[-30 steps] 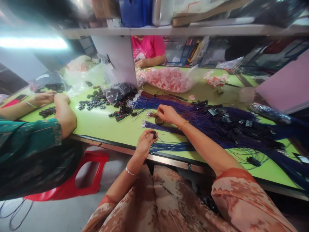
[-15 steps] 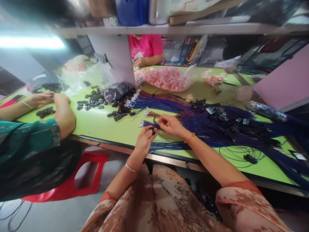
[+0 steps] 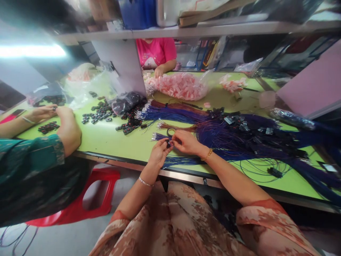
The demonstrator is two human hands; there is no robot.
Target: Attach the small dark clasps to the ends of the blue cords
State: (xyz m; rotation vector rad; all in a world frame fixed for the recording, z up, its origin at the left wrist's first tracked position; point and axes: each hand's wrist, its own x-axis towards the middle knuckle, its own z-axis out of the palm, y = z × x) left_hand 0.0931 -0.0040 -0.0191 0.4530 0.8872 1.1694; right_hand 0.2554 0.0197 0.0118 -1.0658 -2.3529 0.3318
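Left of the green table (image 3: 112, 137)'s middle, a co-worker's hands (image 3: 57, 117) work beside scattered black connectors (image 3: 99, 113). At the table's near edge, the left hand (image 3: 159, 153) pinches a small black connector (image 3: 168, 143); the right hand (image 3: 186, 142) pinches a thin wire, its end at it. Seemingly the insertion step; next calls for fine alignment. Blue wire bundles (image 3: 234, 137) spread rightward.

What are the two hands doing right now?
Left hand: closed, pinching a small black connector.
Right hand: closed at the connector, fingertips pinched; what it holds cannot be told.
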